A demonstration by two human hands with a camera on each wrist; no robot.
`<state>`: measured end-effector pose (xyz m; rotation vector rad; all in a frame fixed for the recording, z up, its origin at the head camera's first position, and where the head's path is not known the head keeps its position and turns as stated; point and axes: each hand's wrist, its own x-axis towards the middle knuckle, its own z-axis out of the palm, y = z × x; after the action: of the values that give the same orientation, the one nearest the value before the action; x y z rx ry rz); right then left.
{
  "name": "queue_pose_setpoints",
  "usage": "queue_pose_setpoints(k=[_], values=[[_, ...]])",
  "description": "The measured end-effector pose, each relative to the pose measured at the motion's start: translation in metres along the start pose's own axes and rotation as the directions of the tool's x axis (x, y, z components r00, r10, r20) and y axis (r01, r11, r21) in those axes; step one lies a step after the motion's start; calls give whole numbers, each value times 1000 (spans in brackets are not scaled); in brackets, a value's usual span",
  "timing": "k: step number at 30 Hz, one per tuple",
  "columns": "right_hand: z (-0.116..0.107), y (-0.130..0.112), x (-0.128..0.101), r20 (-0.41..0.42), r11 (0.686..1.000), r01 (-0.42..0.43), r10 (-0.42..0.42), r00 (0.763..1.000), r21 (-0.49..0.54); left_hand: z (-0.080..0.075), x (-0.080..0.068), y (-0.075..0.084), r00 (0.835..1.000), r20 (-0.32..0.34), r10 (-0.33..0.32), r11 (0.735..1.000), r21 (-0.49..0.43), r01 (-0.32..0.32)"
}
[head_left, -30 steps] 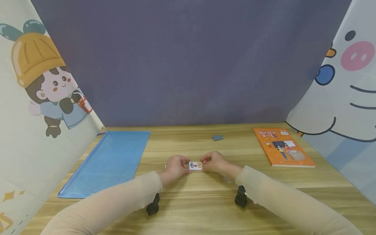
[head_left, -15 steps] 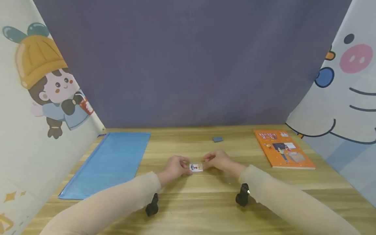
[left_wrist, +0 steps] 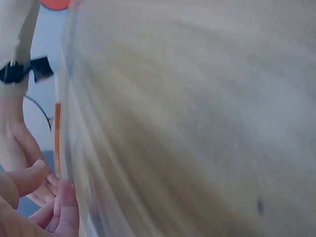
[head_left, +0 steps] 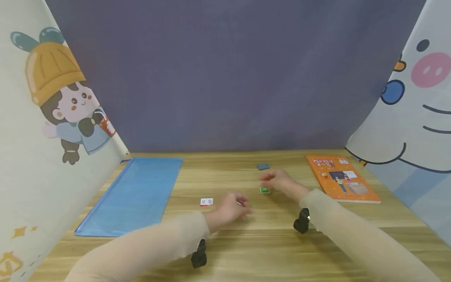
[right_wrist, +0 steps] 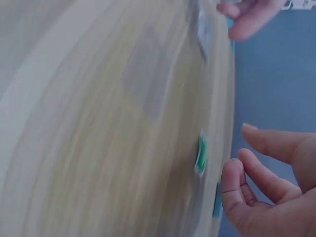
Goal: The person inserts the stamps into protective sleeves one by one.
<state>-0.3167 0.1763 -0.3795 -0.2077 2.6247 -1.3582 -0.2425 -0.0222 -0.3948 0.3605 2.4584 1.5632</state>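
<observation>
My left hand (head_left: 230, 207) is low over the wooden table near the middle, its fingers curled. A pale sliver of the small picture card (head_left: 239, 203) shows between its fingers in the head view; the rest is hidden. My right hand (head_left: 281, 183) hovers close over a small green card (head_left: 265, 190) with a white border, thumb and fingers apart in the right wrist view and nothing between them. Left of my left hand lies a white card (head_left: 206, 201) with a dark U-shaped mark and a pink lower edge.
A small blue-grey block (head_left: 263, 167) lies behind the right hand. At the left is a flat blue mesh pouch (head_left: 137, 192), at the right an orange book (head_left: 343, 178). A dark curtain (head_left: 232, 78) hangs along the table's back edge.
My hands have parted: the right moved back and to the right, off the picture card, while the left shifted right and slightly toward me. The white and green cards have come into view.
</observation>
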Motion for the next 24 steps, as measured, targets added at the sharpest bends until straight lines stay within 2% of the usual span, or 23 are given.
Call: queue_pose_setpoints(k=[4, 11, 18, 24], values=[[-5, 13, 5, 3, 1000, -10, 10, 1000, -4, 13, -1, 4, 1000, 10, -3, 1000, -24, 4], [-6, 27, 6, 1, 996, 29, -29, 1000, -82, 27, 2, 8, 999, 33, -18, 1000, 20, 17], [-4, 29, 8, -43, 989, 37, -43, 998, -146, 37, 10, 10, 997, 58, -43, 999, 31, 41], [-3, 31, 9, -57, 987, 25, -34, 998, -161, 42, 15, 15, 998, 50, -46, 995, 94, 41]])
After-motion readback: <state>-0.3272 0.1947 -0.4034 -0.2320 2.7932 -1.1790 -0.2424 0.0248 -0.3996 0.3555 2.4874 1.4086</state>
